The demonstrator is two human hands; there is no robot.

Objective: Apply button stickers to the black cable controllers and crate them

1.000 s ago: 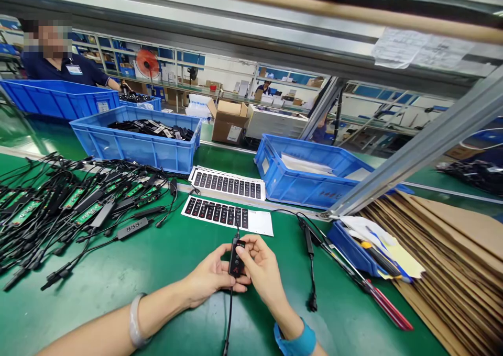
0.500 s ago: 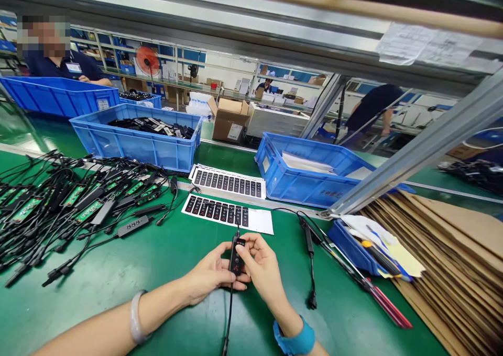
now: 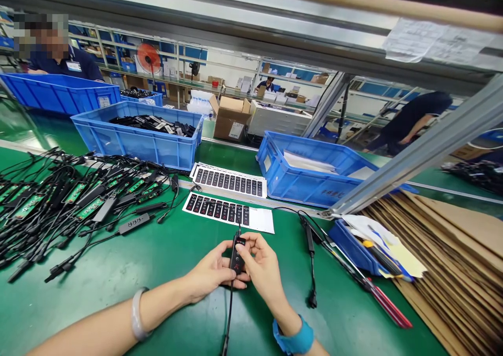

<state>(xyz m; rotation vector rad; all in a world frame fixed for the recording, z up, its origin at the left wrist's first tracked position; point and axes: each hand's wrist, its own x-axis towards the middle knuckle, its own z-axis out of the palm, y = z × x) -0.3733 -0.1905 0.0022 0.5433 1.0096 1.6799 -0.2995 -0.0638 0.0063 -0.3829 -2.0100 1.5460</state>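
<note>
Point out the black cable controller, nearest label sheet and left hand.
Black cable controller [image 3: 237, 257], head view, on its body.
Nearest label sheet [image 3: 218, 212], head view, on printed labels.
Left hand [image 3: 210, 272], head view, on its middle.

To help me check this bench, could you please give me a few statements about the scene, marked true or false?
1. The left hand and right hand both hold a black inline control module. True.
2. The left wrist wears a teal band. False: it wears a pale bangle, and the teal band is on the right wrist.
3. A label sheet lies on the green bench beyond the hands. True.
4. The nearest blue crate on the left holds flattened cardboard. False: it holds black cables, and the flattened cardboard is stacked at the right.
</note>
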